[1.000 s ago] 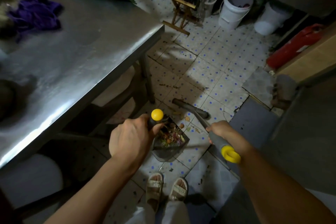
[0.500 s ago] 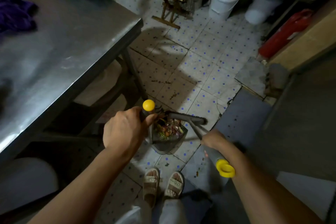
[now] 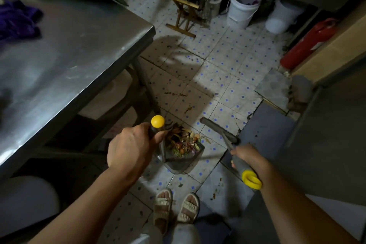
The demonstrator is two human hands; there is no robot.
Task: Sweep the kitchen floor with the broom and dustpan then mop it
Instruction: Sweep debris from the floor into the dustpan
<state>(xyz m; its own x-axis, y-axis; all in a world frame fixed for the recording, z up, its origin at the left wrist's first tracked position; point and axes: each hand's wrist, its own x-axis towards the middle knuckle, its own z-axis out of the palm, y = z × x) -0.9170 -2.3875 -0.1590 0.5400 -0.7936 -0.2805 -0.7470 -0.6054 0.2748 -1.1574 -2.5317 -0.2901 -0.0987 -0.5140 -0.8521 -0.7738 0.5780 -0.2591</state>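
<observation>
My left hand (image 3: 132, 148) grips the dustpan's upright handle just below its yellow knob (image 3: 157, 121). The grey dustpan (image 3: 181, 161) rests on the tiled floor in front of my feet and holds a heap of vegetable scraps (image 3: 183, 142). My right hand (image 3: 247, 155) is closed around the grey broom handle above its yellow loop end (image 3: 252, 180). The dark broom head (image 3: 217, 129) lies on the floor just right of the pan's mouth, a small gap apart from it.
A steel table (image 3: 75, 59) fills the left, its leg next to the dustpan. Two white buckets (image 3: 242, 9) and a wooden rack (image 3: 185, 4) stand at the back. A red extinguisher (image 3: 307, 44) lies at right by a cabinet. Crumbs dot the tiles (image 3: 188, 108).
The broom head swept in against the pan's mouth, then drew back to the right. The scraps that lay in front of the pan have gone; the pan and left hand hardly moved.
</observation>
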